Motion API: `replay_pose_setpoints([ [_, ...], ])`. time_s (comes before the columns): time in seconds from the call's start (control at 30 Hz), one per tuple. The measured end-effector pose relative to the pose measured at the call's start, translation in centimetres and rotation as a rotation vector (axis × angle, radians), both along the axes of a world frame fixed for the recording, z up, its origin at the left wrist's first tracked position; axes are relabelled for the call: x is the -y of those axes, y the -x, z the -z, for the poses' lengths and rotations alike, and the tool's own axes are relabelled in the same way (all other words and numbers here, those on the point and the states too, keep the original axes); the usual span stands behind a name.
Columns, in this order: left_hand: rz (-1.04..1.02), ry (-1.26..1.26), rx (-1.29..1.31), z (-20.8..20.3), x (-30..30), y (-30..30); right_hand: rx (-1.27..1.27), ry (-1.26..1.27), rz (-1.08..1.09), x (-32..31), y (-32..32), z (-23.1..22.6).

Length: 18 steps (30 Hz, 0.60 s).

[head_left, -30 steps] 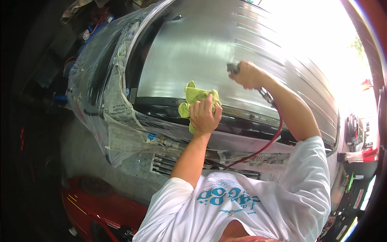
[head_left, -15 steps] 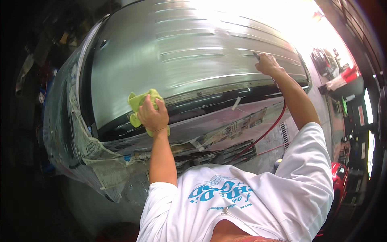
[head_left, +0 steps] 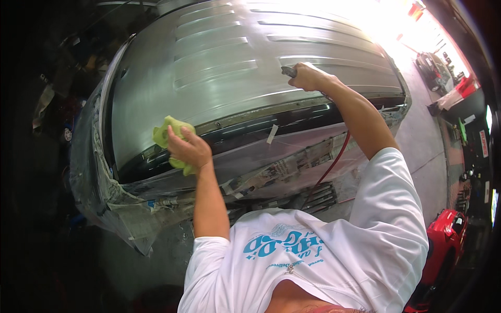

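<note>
My left hand (head_left: 191, 149) is closed on a yellow-green cloth (head_left: 180, 127), bunched against the near left edge of a bare, silvery vehicle roof (head_left: 151, 88). Part of the cloth hangs below my fingers over the glossy black side strip (head_left: 235, 134). Farther right, my right hand (head_left: 311, 77) grips a dark air blow gun (head_left: 288, 71), its tip pointing left over the ribbed panel. From beneath my right forearm a red hose (head_left: 342, 153) runs down along the vehicle's side. My fingers and wrist hide most of the gun's body.
Plastic film and masking paper (head_left: 261, 177) cover the vehicle's side below the roof. A loose bit of tape (head_left: 272, 134) sticks to the black strip. At right stand a red car (head_left: 443, 240) and a dark car (head_left: 434, 71). Strong light glares at the far right.
My right hand has moved left across the roof with the blow gun. My left hand and the cloth have shifted slightly left. The view has shifted a little.
</note>
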<state>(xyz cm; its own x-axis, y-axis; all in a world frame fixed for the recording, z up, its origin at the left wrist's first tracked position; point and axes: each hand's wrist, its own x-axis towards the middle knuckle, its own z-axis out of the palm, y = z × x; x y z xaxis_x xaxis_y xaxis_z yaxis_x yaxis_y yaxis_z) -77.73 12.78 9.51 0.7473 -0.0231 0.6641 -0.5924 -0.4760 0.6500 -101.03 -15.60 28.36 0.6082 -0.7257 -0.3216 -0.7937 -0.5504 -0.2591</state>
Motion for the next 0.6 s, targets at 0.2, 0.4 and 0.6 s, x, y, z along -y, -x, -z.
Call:
replay_pose_setpoints([
  [0.2,-0.299,-0.267,-0.132,1.6,6.9,7.2,-0.031,0.028,0.089,10.3,8.3,1.8],
  [0.4,-0.362,-0.388,-0.161,1.9,7.9,7.6,-0.221,0.097,0.289,20.2,20.0,3.3],
  [0.6,-0.393,-0.387,-0.165,2.3,7.5,6.8,-0.101,-0.057,0.136,19.4,18.1,4.6],
])
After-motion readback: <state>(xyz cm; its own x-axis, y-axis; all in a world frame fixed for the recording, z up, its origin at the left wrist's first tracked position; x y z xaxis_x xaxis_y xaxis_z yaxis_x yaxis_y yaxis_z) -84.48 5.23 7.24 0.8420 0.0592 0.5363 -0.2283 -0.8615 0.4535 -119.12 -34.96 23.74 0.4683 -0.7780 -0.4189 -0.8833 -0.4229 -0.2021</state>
